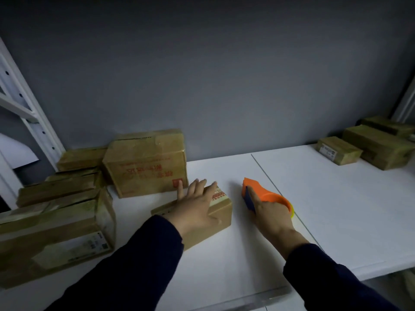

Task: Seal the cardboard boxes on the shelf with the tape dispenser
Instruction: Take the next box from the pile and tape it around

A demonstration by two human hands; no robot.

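Dim grey wall (202,75) backs the white shelf (224,261), and the light is poor enough that I lose most fine detail.

The orange tape dispenser (258,190) sits right of centre on the shelf, with its pointed end aimed at the wall. My right hand (272,213) grips it from behind. The forefinger lies straight along its dark blue side and the rest wrap the round body. The hand covers the roll, apart from a yellow edge showing at the rear. I cannot tell whether the dispenser rests on the shelf or hangs just above it.

Just to its left, not touching it, lies the small cardboard box (216,221). My left hand (195,205) lies flat on its top, fingers straight and spread. The hand and sleeve hide most of the lid, so I cannot make out its seam. A red printed label shows by the fingertips, unreadable.

Behind it a larger box (146,162) stands against the wall, with blurred red print. At left is a pile of taped boxes (56,227), the nearest one cut off by the frame. Three more boxes (379,149) sit well apart at far right, partly cropped. A white perforated upright (33,113) rises at left.
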